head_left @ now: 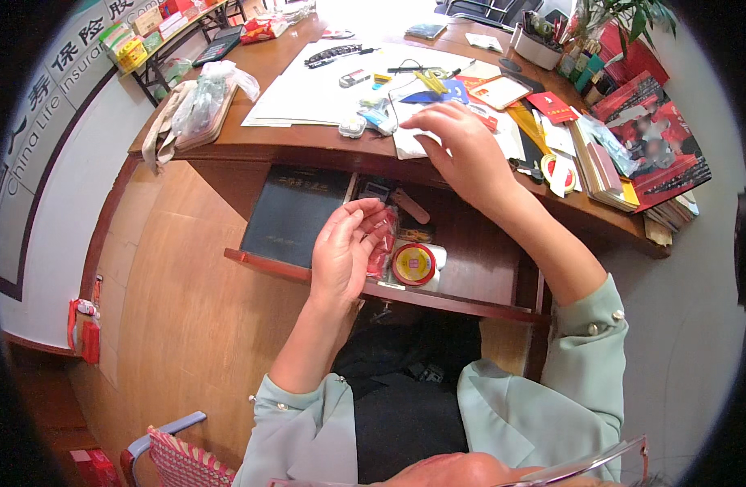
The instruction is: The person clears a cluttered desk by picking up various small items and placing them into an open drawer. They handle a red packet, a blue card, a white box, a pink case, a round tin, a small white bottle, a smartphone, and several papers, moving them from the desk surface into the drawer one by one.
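Both hands are busy: the left hand [344, 247] pinches a small red packet [381, 243] over the open drawer [478, 268], the right hand [458, 142] presses fingers, seemingly empty, onto papers [409, 142] at the worktop [300, 138] front edge, which a careless nudge could sweep into the drawer.

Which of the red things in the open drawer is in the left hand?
The red crinkly packet, pinched by the left hand. The round red-and-gold tin lies untouched beside it in the drawer.
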The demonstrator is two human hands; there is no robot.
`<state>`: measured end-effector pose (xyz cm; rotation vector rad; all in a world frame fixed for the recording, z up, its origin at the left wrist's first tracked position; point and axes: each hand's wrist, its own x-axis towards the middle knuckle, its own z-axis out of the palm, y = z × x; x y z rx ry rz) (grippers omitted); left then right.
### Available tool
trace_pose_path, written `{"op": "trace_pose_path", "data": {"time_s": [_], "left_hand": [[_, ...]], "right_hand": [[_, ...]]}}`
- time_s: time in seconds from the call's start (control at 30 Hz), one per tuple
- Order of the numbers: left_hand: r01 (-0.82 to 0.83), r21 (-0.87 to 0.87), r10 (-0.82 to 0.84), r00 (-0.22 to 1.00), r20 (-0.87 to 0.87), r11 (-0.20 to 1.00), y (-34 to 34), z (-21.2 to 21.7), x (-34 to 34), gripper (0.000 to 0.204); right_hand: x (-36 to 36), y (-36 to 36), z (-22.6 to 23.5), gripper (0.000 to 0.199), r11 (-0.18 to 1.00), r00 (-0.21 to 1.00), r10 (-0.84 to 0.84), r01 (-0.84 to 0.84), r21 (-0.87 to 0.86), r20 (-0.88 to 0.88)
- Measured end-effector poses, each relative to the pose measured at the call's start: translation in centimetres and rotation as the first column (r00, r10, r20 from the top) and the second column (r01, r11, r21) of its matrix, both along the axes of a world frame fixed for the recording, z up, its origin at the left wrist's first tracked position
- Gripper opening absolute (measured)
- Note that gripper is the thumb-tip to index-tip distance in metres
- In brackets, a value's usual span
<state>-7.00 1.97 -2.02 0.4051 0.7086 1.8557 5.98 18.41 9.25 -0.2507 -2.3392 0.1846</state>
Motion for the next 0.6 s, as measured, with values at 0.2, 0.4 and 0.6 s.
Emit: {"op": "trace_pose_path", "data": {"time_s": [0.2,0.4,0.6], "left_hand": [[-0.118,0.047,0.127,0.928,-0.351,0.992,0.5,1.1,-0.6,0.020],[-0.446,0.342,0.434,0.122,-0.893,0.827,2.6,6.9,-4.6,0.018],[-0.445,0.484,0.353,-0.347,-0.869,0.754,6.5,7.0,-7.3,0.035]], "right_hand": [[-4.5,1.9,-0.4,0.027,0.974,0.975,-0.197,0.183,0.131,0.105],[-5.7,1.5,-0.2,0.030,0.923,0.901,-0.385,0.379,0.070,0.200],[-2.9,4.6,0.6,0.037,0.741,0.977,-0.212,0.143,-0.656,-0.027]]}}
